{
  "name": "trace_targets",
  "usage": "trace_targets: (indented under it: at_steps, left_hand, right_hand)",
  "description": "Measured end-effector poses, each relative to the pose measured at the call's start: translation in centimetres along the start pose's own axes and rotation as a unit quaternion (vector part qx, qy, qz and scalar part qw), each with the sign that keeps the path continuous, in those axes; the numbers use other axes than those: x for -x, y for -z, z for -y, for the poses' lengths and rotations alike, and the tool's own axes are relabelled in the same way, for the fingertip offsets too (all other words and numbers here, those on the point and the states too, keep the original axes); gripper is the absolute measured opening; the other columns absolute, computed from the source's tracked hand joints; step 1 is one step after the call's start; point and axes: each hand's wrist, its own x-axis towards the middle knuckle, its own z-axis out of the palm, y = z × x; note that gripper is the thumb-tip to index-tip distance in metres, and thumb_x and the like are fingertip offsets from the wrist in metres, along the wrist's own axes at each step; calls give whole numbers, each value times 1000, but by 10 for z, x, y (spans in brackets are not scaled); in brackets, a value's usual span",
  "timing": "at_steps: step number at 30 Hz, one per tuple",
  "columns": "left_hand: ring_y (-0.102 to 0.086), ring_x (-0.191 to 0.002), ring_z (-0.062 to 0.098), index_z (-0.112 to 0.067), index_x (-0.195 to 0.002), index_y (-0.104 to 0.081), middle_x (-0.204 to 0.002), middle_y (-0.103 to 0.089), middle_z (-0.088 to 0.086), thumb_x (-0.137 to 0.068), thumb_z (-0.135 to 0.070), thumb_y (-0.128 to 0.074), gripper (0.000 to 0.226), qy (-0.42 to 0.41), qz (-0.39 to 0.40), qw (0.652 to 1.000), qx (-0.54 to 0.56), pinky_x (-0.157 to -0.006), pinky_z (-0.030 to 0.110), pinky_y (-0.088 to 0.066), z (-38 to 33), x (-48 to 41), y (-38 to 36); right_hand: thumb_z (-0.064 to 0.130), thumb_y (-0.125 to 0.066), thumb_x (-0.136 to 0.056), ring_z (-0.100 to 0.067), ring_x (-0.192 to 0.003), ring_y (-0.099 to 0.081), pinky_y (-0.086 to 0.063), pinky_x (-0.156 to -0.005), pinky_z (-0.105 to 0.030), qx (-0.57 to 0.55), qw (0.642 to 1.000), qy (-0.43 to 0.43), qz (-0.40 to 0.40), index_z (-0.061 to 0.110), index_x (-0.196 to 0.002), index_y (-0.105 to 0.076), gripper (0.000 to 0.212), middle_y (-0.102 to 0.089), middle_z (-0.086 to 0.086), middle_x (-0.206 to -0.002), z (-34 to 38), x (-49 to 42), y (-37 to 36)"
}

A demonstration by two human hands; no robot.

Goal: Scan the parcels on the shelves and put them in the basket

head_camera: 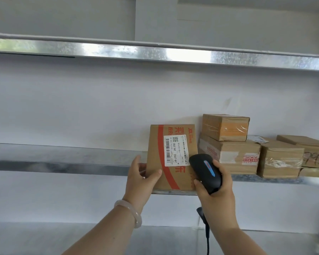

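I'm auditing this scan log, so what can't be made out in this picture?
Basket: nowhere in the head view, outside the frame.
Label on the held parcel: fine print too small; the scanner covers its lower right corner.
Rightmost parcels: cut by the right edge.
Scanner cable: runs off the bottom edge.

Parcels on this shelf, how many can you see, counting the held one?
6. The held parcel in the left hand; small box atop a wider box; taped box right of them; upper flat box on lower flat box at the right edge. More may be hidden or offscreen.
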Motion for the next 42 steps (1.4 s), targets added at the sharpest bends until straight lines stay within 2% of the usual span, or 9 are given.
trace_targets:
  at_steps: [2, 4, 10, 15, 18, 21, 27, 31, 42]
  left_hand:
    - [-59, -111, 11, -34, -143, -42, -126, -56, -3, -89, -29, -73, 62, -4, 24, 999, -21, -89, 28, -54, 2, 1, 1]
    - [-63, -102, 2, -42, -123, -57, -120, -63, -6, -88, -30, -74, 41, -32, 32, 999, -27, -77, 20, -56, 6, 4, 0]
    - [-62, -111, 11, -43, -120, -41, -124, -62, -10, -72, -59, -63, 55, 30, 26, 999, 19, -87, 29, -53, 20, 22, -5]
    - [-60, -95, -7, -52, -135, -29, -115, -57, -26, -95, -43, -57, 50, 28, 27, 999, -27, -66, 11, -49, 31, 27, -3]
    - [-63, -101, -2, -51, -141, -32, -119, -60, -22, -98, -37, -54, 50, 24, 29, 998, -56, -69, 10, -51, 35, 27, 4]
    - [-63, -90, -15, -54, -136, -36, -99, -62, -41, -100, -35, -53, 44, 24, 44, 993, -103, -61, 5, -48, 38, 29, 18]
    - [-62, -91, -12, -52, -142, -38, -112, -61, -32, -100, -38, -53, 47, 41, 68, 984, -159, -72, 14, -47, 43, 31, 47]
    - [-62, -91, -17, -65, -124, -39, -101, -60, -46, -101, -33, -53, 42, 35, 118, 968, -219, -62, 3, -47, 41, 37, 66]
    - [-54, -102, -9, -52, -143, -39, -119, -54, -31, -98, -32, -59, 53, 113, 80, 946, -292, -78, 13, -40, 81, 55, 119]
  right_hand:
    - [4, -78, -79, 14, -97, -57, -47, -66, -3, 6, 1000, -1, 3, 55, -121, -42, 75, -53, 47, -105, -2, 9, 3]
    - [3, -77, -79, 14, -99, -56, -46, -68, -3, 7, 1000, -5, 9, 54, -121, -43, 75, -52, 47, -108, -5, 17, 5]
    - [-3, -76, -78, 14, -103, -55, -46, -72, -2, 1, 1000, -6, 19, 40, -127, -47, 71, -53, 43, -111, -16, 37, 15]
    - [-2, -77, -78, 12, -105, -55, -45, -74, -2, 9, 999, -11, 41, 42, -125, -48, 70, -54, 41, -113, -22, 52, 18]
    - [-1, -76, -79, 11, -104, -57, -44, -73, -2, 16, 998, -14, 61, 44, -122, -47, 68, -55, 40, -112, -26, 57, 19]
    - [2, -77, -79, 12, -102, -57, -44, -72, -2, 36, 994, -25, 102, 49, -119, -46, 68, -55, 42, -111, -31, 64, 21]
    - [11, -79, -79, 6, -103, -60, -45, -76, -4, 66, 979, -25, 189, 50, -119, -47, 65, -60, 34, -113, -35, 70, 25]
    - [15, -80, -78, 5, -103, -59, -45, -77, -5, 92, 964, -18, 249, 55, -118, -46, 66, -58, 36, -113, -33, 74, 22]
    - [34, -78, -78, 11, -86, -60, -42, -67, -3, 150, 918, 45, 365, 58, -120, -38, 63, -53, 43, -109, -11, 94, 5]
